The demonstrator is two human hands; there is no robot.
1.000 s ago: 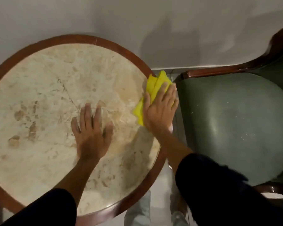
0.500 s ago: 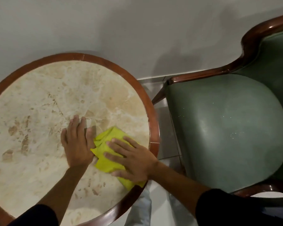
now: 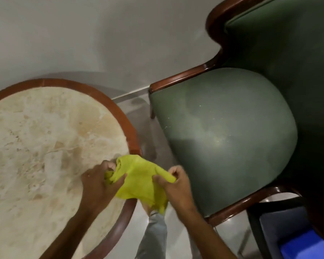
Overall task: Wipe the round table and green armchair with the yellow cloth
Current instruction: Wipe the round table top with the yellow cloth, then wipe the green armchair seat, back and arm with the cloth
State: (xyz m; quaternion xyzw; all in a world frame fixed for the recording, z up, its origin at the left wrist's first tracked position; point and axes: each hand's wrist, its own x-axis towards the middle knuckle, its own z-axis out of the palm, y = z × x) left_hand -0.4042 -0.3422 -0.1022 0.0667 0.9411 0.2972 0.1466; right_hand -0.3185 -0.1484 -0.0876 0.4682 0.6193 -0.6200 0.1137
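The yellow cloth hangs stretched between both hands, lifted off the table's right edge. My left hand grips its bunched left end over the marble top. My right hand pinches its right corner over the gap beside the chair. The round table has a beige marble top inside a brown wooden rim and fills the left side. The green armchair stands to the right, with a rounded green seat, a green back and dark wooden arms.
A pale wall runs behind the table and chair. Grey floor tiles show in the narrow gap between them. My trouser leg is below the cloth. A dark frame holding something blue sits at the bottom right.
The cloth was pressed flat on the table under my right hand with my left hand flat beside it. Now both hands have picked it up and hold it spread at the table's edge.
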